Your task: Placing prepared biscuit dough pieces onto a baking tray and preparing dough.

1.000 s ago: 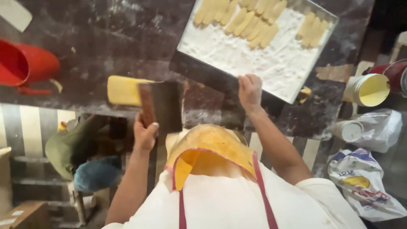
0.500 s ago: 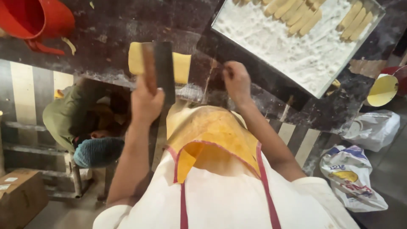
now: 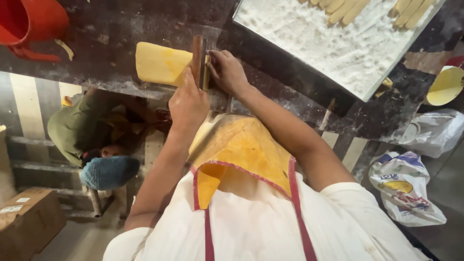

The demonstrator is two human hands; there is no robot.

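Note:
A flat yellow dough slab (image 3: pixel 159 64) lies near the front edge of a dark stone counter (image 3: pixel 121 29). My left hand (image 3: pixel 187 104) grips the brown wooden handle of a metal scraper (image 3: pixel 198 60) that stands on edge against the slab's right end. My right hand (image 3: pixel 227 72) rests on the counter just right of the blade, fingers touching a narrow strip of dough there. A tray of white flour (image 3: pixel 333 46) sits at the back right with several yellow dough sticks (image 3: pixel 338 8) along its far side.
A red plastic jug (image 3: pixel 29 21) stands at the back left. A yellow lid (image 3: pixel 447 86) and plastic bags (image 3: pixel 403 186) sit on the right. Below the counter a person in green with a blue cap (image 3: pixel 106 171) crouches; a cardboard box (image 3: pixel 26 217) is at lower left.
The scraper has turned from flat-on to edge-on and now stands at the dough slab's right end. My right hand has moved left from the tray's edge to beside the blade.

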